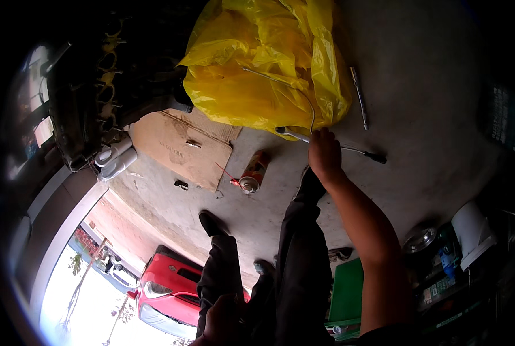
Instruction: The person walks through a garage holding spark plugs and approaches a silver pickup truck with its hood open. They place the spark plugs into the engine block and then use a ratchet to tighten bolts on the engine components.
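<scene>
My right hand [325,154] is closed around the lower end of a thin bent metal rod [311,106]. The rod curves up and away to the left, in front of a large yellow plastic bag [228,95]. Behind that hand runs a long ratchet wrench [358,151] with a dark grip; the hand hides its middle, and I cannot tell whether my fingers touch it. A straight metal bar [358,98] lies on the floor to the right of the bag. Low in the picture my left hand [223,320] is dark, close to my leg, its fingers not clearly visible.
A spray can [254,173] with a red straw lies beside flattened cardboard [177,150]. White bottles [116,158] sit at the left, below a dark engine part [107,75]. A green case [347,291] and a cluttered shelf [442,271] are at right. A red car [168,282] stands outside.
</scene>
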Tool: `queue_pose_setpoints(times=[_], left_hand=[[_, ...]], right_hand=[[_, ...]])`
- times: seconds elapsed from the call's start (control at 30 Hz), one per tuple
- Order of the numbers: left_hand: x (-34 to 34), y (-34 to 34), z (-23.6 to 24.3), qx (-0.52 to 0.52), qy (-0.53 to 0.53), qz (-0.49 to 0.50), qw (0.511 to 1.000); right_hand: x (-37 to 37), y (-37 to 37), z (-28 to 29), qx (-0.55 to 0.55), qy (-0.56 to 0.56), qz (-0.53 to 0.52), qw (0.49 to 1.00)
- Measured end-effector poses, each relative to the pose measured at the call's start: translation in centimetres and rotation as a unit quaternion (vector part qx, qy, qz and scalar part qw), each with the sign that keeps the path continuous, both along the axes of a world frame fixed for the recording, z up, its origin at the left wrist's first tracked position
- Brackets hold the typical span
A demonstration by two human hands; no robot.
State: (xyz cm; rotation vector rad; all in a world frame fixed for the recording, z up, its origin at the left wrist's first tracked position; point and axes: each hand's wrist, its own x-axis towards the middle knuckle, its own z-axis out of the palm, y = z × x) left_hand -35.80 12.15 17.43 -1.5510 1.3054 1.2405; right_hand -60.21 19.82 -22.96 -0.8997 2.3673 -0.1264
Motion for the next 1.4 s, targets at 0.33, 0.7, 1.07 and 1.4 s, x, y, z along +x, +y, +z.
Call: queue_pose_setpoints(times=[0.33,0.7,1.07,1.4], left_hand=[[-4.5,2.0,-2.7,0.028,-0.010,0.103,0.994],[-1.0,2.0,-5.6,-0.125,0.206,-0.255,0.936],[7.9,-0.5,5.8,-0.066,0.108,0.164,0.978],[26.2,-9.2,24.3,0.047,0.268,0.430,0.861]], right_hand=[[-7.6,14.1,3.6,-0.149,-0.042,-0.119,0.981],[-14.0,9.2,-7.3,0.050,0.039,-0.193,0.979],[-9.4,10.4,21.6,-0.089,-0.196,-0.195,0.957],[11.4,1.8,63.3,0.087,-0.205,-0.047,0.974]])
